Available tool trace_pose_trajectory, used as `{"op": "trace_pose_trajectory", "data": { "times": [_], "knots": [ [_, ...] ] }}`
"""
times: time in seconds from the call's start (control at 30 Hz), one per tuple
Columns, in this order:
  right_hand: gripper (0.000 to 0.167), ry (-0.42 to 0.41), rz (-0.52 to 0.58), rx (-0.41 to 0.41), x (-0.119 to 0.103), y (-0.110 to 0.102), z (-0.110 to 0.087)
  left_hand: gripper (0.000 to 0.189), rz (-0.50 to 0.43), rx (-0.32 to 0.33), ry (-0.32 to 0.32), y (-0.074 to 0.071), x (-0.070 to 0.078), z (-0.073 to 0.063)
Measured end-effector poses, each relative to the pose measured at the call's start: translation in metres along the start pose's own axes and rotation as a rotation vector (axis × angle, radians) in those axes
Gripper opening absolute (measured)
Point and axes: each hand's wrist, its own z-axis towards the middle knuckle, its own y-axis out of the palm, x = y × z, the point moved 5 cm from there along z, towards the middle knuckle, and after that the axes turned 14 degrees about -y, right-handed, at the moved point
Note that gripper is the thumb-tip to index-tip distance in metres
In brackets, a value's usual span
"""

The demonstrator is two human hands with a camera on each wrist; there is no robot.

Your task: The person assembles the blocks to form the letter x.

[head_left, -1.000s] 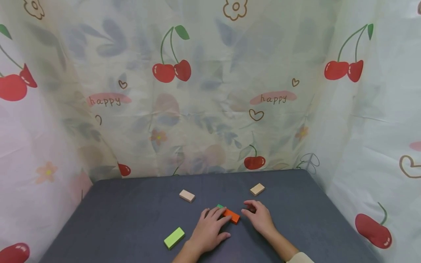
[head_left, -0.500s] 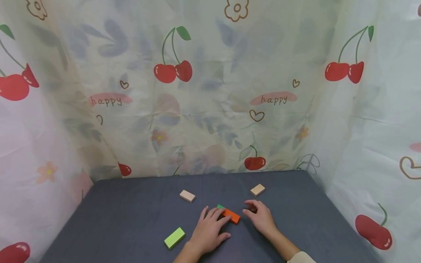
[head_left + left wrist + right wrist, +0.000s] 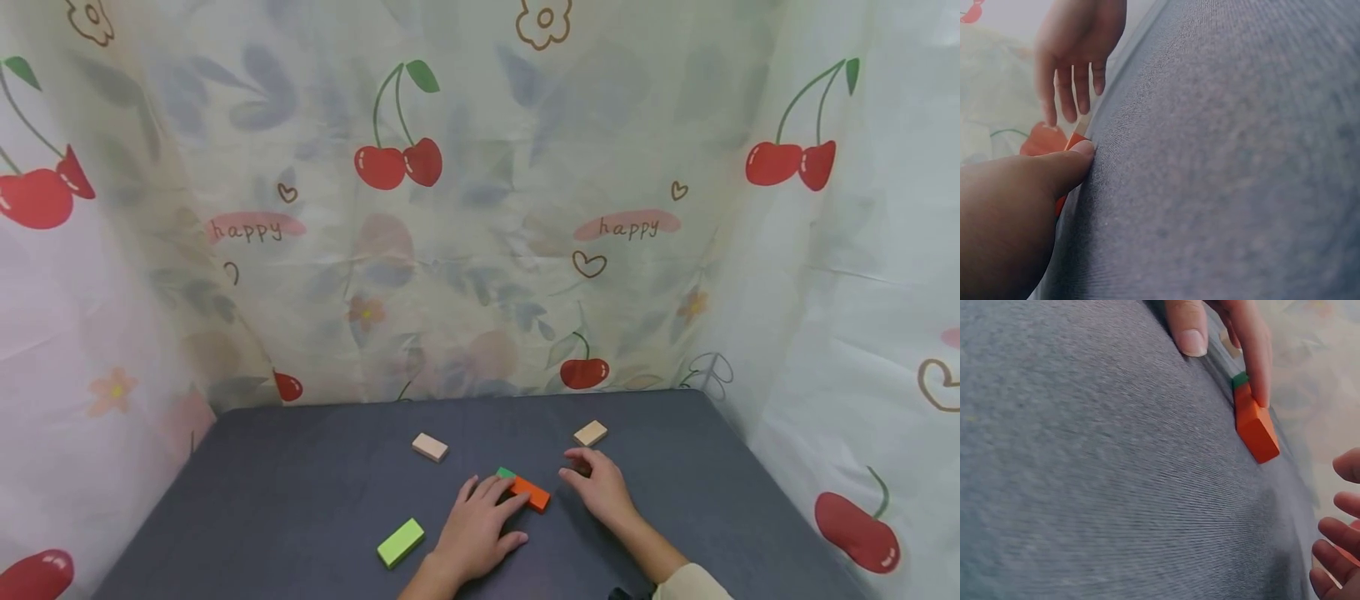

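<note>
An orange block (image 3: 536,497) lies flat on the dark table, end to end with a green block (image 3: 506,472) that is mostly covered by fingers. My left hand (image 3: 476,529) rests over the pair with its fingers spread. In the right wrist view one left fingertip touches the top of the orange block (image 3: 1255,428). My right hand (image 3: 603,487) hovers to the right of the blocks, fingers loosely bent and holding nothing. From the left wrist view this right hand (image 3: 1082,47) hangs beyond the orange block, apart from it.
A lime-green block (image 3: 401,542) lies left of my left hand. Two pale wooden blocks sit farther back, one block (image 3: 430,447) at centre left and another block (image 3: 590,433) just beyond my right hand. A cherry-print curtain (image 3: 465,250) surrounds the table (image 3: 285,500).
My right hand has drifted slightly away from the orange block, toward the far right. My left hand and the blocks stay put, while the head view shifts a little.
</note>
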Motion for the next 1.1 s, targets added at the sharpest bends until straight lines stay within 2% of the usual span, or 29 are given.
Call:
{"op": "trace_pose_trajectory", "data": {
  "times": [0.27,0.53,0.63,1.1],
  "knots": [
    [0.028,-0.028,-0.062,-0.005,0.011,-0.004,0.012,0.055,-0.014,-0.009,-0.01,-0.001,0.0,-0.001],
    [0.027,-0.099,-0.166,0.051,0.022,-0.008,0.024,0.055,-0.001,0.009,-0.005,0.001,0.0,-0.001],
    [0.026,-0.102,-0.21,0.063,0.024,-0.01,0.028,0.055,-0.004,0.018,-0.009,0.001,0.0,-0.002],
    [0.028,-0.14,-0.404,-0.017,0.037,-0.01,0.037,0.055,-0.016,0.0,-0.018,0.003,-0.001,-0.001]
  ]
}}
